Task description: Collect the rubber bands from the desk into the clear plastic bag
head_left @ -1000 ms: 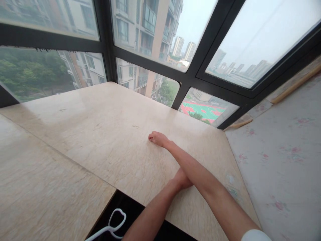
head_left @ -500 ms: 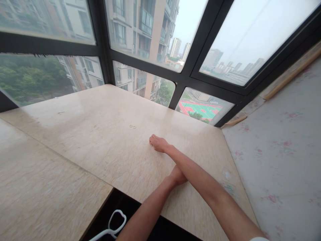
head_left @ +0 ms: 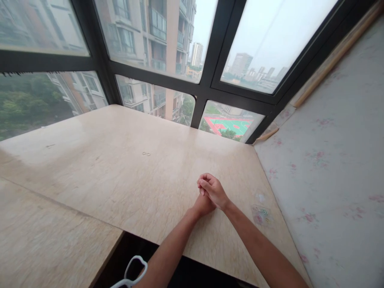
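Note:
My right hand (head_left: pixel 214 189) is closed in a pinch over my left hand, low above the stone-patterned tabletop (head_left: pixel 120 192). Anything between its fingertips is too small to make out. My left hand (head_left: pixel 205 205) sits just beneath it, and its fingers are mostly covered by the right one. Two small thin rings (head_left: pixel 146 154) lie side by side further up the surface, away from both hands. To the right of my hands is a small clear plastic box (head_left: pixel 261 215) with coloured bits inside.
A small clear piece (head_left: pixel 260 197) lies behind the box. Flowered wallpaper (head_left: pixel 318 160) bounds the right side, and dark window frames (head_left: pixel 156 80) stand along the back. A white looped frame (head_left: pixel 136 272) shows by the dark gap at the near edge. A thin mark (head_left: pixel 50 146) is on the left.
My right hand has come back from the middle of the tabletop toward me and now rests over my left hand. The view has shifted slightly to the right.

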### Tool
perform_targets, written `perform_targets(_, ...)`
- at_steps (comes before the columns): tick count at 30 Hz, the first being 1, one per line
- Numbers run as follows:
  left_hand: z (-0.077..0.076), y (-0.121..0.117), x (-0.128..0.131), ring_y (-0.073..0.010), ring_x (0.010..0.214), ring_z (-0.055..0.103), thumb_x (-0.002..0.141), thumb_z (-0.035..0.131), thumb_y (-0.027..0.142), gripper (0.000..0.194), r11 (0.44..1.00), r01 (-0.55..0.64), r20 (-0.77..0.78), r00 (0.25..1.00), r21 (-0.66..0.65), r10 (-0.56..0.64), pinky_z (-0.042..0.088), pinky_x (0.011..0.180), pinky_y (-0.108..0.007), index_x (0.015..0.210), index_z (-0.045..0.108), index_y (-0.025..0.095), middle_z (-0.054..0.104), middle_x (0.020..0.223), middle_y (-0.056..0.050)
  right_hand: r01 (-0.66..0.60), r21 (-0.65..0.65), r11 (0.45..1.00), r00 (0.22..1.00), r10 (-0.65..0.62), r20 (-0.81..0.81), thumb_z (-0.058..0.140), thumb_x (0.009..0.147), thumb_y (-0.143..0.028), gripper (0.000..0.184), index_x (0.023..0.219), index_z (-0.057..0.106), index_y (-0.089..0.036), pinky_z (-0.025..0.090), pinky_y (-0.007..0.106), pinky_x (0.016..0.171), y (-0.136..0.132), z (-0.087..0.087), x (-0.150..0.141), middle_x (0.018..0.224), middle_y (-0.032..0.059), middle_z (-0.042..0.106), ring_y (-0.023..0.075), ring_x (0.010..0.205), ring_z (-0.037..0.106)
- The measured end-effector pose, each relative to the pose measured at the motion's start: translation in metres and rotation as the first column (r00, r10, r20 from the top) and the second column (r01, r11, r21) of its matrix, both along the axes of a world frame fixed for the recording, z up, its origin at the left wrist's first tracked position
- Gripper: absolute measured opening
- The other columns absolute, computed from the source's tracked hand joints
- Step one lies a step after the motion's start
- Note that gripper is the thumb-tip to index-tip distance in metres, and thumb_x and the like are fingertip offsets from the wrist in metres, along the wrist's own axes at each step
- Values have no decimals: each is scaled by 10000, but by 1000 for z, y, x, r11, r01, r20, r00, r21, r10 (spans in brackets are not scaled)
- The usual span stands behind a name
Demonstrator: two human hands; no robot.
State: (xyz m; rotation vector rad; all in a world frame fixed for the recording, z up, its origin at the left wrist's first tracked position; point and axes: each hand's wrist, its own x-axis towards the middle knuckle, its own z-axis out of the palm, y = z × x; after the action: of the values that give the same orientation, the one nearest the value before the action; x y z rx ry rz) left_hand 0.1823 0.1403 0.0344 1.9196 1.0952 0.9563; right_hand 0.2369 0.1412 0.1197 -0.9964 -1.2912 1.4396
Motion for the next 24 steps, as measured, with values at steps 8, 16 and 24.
perform_targets(8,15,3,-7,-148,756,584,819,483,167,182,982,179,-32,984,64,-177,442,727,-267,812,664,171,660,811,-46,310,-165,936,940,-328,-97,769,695,-385,308,901,636,-199,460,239,545,-77,-10,89,800,28,687,107,585,600)
perform_targets(16,16,8,-8,-153,761,602,861,486,255,201,985,171,4,985,13,-171,464,711,-284,877,675,186,681,880,-60,545,-207,812,824,-565,-46,757,706,-391,302,912,687,-181,465,259,505,-135,-32,139,858,77,707,165,614,659)
perform_targets(24,21,8,-9,-147,737,601,862,484,304,222,993,117,14,993,-20,-117,447,665,-263,863,673,187,678,857,-49,723,-82,686,691,-716,97,734,707,-434,324,886,717,-165,361,207,416,-167,-29,181,708,36,651,111,529,551)
